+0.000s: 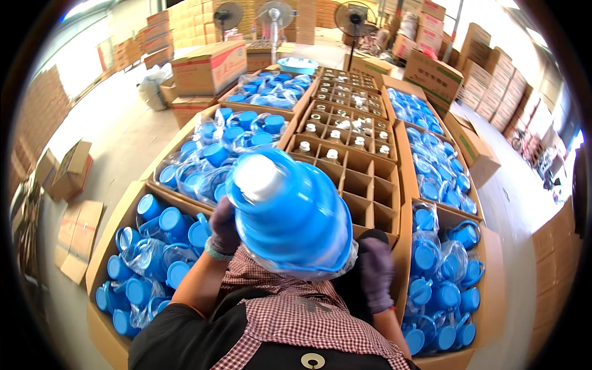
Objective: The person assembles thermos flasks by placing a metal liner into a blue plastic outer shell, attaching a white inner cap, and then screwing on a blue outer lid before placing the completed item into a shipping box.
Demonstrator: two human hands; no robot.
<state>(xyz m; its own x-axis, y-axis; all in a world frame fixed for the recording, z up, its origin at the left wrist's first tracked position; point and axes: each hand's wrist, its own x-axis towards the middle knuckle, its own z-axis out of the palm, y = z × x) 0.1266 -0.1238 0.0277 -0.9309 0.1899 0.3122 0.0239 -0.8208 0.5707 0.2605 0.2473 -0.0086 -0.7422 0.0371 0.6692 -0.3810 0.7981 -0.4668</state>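
A blue thermos flask (296, 209) with a white cap stands up between my arms, close in front of me and smeared by motion. Clear plastic shows round its lower end. My left hand (223, 227), in a dark glove, grips the flask's left side, its fingers partly hidden behind it. To the flask's right and a little lower is my right hand (376, 271), also gloved and blurred; whether it touches anything does not show. Beyond the flask lies a divided carton (357, 196) with several white-capped bottles (332, 155) in its far cells.
Open cartons of blue handled cups, partly bagged in clear plastic, flank me at left (139, 290) and right (444, 296). More cartons run away ahead. A blue basin (298, 65) and standing fans (274, 18) are at the back. Flattened cardboard (79, 240) lies on the left floor.
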